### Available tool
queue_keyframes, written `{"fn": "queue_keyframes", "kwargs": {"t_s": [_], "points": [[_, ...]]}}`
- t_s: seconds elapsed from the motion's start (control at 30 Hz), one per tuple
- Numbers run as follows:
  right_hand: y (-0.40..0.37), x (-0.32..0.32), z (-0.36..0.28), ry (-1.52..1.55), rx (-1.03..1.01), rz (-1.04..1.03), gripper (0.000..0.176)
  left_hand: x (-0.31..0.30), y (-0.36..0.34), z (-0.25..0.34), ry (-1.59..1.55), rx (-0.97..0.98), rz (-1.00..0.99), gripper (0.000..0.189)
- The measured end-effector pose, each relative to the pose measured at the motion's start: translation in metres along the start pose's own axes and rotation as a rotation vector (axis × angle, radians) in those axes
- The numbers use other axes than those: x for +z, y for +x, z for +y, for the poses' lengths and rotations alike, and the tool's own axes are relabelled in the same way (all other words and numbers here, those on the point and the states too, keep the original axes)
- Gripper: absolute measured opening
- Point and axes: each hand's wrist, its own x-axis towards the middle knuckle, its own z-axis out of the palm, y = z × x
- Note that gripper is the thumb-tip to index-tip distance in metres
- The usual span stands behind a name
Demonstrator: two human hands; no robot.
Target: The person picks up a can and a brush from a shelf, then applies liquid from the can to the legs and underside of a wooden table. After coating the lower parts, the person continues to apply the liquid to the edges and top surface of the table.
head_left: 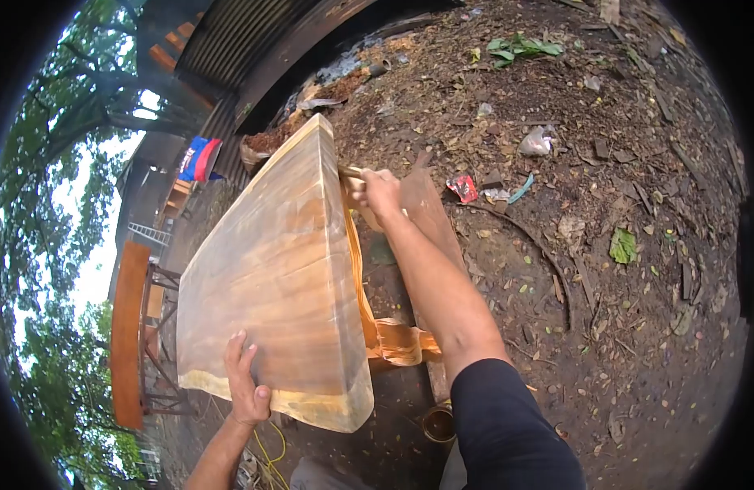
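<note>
A thick wooden slab with pale, uneven live edges and a glossy top fills the middle of the head view. It rests on wooden supports, one of them an orange-brown piece under its right side. My left hand lies at the slab's near edge, fingers spread over the top and thumb apart. At the slab's right side, my right hand is closed around a thin tan handle, which looks like a paintbrush. Its working end is mostly hidden by the slab's side and my fingers.
An open tin stands below the slab, near my right sleeve. Another slab-topped table is at the left. A yellow cord lies on the ground. Leaves, a red wrapper and a plastic bag litter the dirt at right.
</note>
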Motion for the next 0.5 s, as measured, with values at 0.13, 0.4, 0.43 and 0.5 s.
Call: {"fn": "queue_keyframes", "kwargs": {"t_s": [0.13,0.4,0.43,0.5], "points": [[-0.076,-0.039,0.002,-0.016,-0.051,-0.085,0.019,0.0,-0.003,-0.002,-0.017,-0.005,-0.001,0.072],[-0.284,-0.149,-0.011,0.008,0.068,-0.259,0.013,0.001,-0.004,-0.003,-0.004,0.024,-0.003,0.072],[-0.295,-0.163,-0.012,0.021,0.071,-0.285,0.012,0.002,-0.003,-0.003,-0.013,0.024,0.008,0.072],[-0.308,-0.193,-0.023,-0.02,0.056,-0.3,0.012,0.002,-0.003,-0.002,-0.015,0.023,0.01,0.072]]}}
